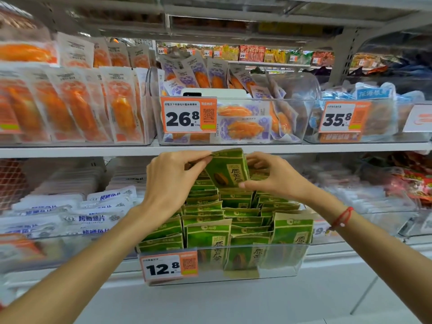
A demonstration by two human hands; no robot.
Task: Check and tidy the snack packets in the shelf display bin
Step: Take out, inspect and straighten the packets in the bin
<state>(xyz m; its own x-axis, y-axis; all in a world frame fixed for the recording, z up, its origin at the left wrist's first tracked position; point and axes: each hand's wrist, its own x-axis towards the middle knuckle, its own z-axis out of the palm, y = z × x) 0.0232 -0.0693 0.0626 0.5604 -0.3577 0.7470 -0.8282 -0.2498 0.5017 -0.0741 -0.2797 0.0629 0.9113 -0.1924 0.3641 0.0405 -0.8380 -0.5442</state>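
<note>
so, shelving: i see two white shelf levels (93, 151) stacked with clear bins, running the full width of my view.
upper bins: left one (77, 106) is packed with upright orange-and-white packets; the middle one (233, 120) holds purple-and-orange packets behind a 26.8 price tag (189, 117); the right one carries a 35.8 tag (344, 116).
display bin: clear bin (275, 267) on the lower shelf, centre of my view, with a 12.8 price tag (169, 267) on its front left corner.
green packets: rows of green snack packets (210, 235) fill that bin, most standing upright in several columns, some leaning.
neighbouring stock: white-and-blue packets (93, 218) lie just left of the bin; red packets (418, 183) sit well off to the right.
raised packet: one green packet (228, 170) is lifted above the back rows, tilted, its printed face toward me, just under the upper shelf edge.
my left hand: left hand (173, 181) pinches the raised packet's top left corner, thumb and fingers closed on it.
my right hand: right hand (268, 175) grips the packet's right edge, fingers curled over the top and thumb at the lower corner.
wrist: a red string bracelet (342, 217) circles my right wrist.
</note>
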